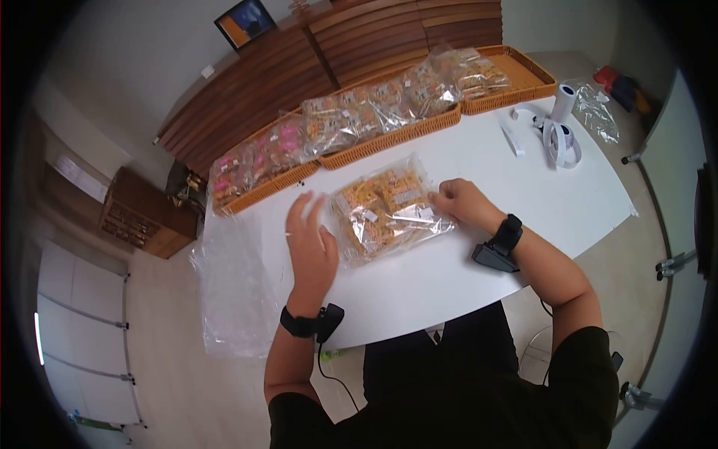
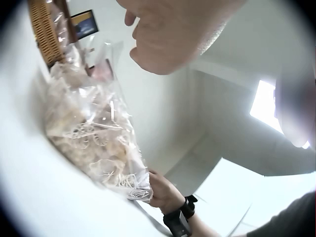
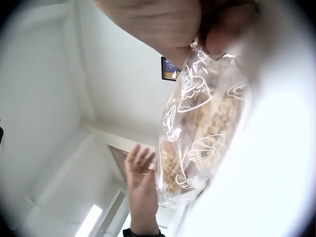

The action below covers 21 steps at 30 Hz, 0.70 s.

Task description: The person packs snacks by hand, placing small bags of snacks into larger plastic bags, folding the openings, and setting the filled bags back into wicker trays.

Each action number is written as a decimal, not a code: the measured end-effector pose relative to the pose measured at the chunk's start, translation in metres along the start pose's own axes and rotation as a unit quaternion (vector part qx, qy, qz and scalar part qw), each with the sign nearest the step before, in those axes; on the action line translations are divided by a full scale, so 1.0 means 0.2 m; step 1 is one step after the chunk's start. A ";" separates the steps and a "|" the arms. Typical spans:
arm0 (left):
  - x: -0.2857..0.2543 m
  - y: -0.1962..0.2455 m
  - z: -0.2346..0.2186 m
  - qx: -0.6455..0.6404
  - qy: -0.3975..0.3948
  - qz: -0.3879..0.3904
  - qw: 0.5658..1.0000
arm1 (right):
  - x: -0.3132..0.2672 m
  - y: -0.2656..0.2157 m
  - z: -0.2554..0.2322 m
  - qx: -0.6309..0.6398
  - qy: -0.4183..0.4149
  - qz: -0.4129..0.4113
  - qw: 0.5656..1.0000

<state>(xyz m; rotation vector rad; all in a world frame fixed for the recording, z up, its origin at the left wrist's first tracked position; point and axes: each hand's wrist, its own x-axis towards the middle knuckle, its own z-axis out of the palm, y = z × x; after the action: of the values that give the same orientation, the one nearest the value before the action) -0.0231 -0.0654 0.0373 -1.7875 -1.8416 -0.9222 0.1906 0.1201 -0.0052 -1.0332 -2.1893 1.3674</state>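
A clear printed bag [image 1: 381, 213] of several packed snack pieces lies on the white table; it also shows in the left wrist view [image 2: 94, 133] and the right wrist view [image 3: 202, 123]. The right hand [image 1: 467, 203] pinches the bag's right edge between thumb and fingers. To the left of the bag, the left hand [image 1: 308, 251] is raised with its fingers spread and holds nothing. In the right wrist view the left hand [image 3: 141, 185] appears beyond the bag, apart from it.
Wicker baskets [image 1: 393, 135] with bagged snacks line the table's back edge. Empty clear bags [image 1: 235, 288] lie at the left edge. A white roll [image 1: 563, 103] and a label roll [image 1: 561, 146] are at the back right, near a strip of white paper [image 1: 513, 139].
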 end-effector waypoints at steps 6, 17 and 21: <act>0.03 0.11 0.17 -0.032 -0.274 0.081 0.958 | -0.05 -0.12 -0.04 -0.190 0.068 -0.012 0.979; 0.01 0.03 0.18 -0.064 -0.286 0.057 0.954 | 0.15 -0.11 0.20 -0.260 -0.006 -0.345 0.902; -0.05 -0.06 0.19 -0.098 -0.252 -0.081 0.959 | 0.17 0.00 0.14 -0.164 -0.083 -0.289 0.940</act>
<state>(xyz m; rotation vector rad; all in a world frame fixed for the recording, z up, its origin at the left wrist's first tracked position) -0.0273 -0.0459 0.0022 -2.1706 -2.3034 -0.7753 0.1501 0.1279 -0.0218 -0.3077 -2.6158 0.8622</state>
